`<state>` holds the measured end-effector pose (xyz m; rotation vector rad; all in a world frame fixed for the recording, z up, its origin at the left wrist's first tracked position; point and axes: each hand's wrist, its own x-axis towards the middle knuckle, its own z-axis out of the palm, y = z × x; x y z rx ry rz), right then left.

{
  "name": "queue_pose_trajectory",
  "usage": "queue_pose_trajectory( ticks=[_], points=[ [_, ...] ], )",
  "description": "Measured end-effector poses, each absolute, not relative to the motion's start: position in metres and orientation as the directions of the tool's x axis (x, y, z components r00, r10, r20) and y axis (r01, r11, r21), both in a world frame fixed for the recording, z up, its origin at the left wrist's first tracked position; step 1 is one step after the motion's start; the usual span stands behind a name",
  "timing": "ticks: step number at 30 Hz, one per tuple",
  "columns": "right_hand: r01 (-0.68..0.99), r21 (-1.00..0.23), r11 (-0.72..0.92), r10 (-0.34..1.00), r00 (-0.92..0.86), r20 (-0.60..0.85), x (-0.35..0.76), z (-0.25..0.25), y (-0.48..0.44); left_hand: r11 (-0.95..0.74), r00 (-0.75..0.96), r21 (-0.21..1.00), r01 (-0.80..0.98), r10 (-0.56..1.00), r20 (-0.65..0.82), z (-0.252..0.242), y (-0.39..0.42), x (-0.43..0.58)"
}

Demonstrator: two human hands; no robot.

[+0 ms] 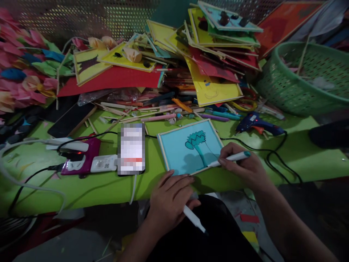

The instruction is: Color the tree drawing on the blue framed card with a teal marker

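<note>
Picture (174, 153): on tabletop (95, 194), green flower (199, 140) drawn.
Right hand (242, 163): fingers gripping pen (237, 157), tip at picture.
Left hand (172, 202): fingers holding second pen (193, 217), at picture's near edge.
Phone (131, 149): left of picture.

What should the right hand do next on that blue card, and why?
Perhaps make one short, careful stroke at the lower end of the teal drawing: the right hand holds a white marker with its tip beside that end, and the left hand lies at the near edge of the blue card.
</note>
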<state>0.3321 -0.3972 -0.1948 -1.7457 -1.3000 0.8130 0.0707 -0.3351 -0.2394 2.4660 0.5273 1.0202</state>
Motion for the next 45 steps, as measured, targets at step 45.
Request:
queue_pose_trajectory(
  ticks=[45],
  points=[
    [0.504,-0.845,-0.181,0.897,0.437,0.069,0.365,-0.197,-0.414,-0.852,0.676,0.489,0.188,0.474,0.565,-0.235,-0.332,0.071]
  ],
)
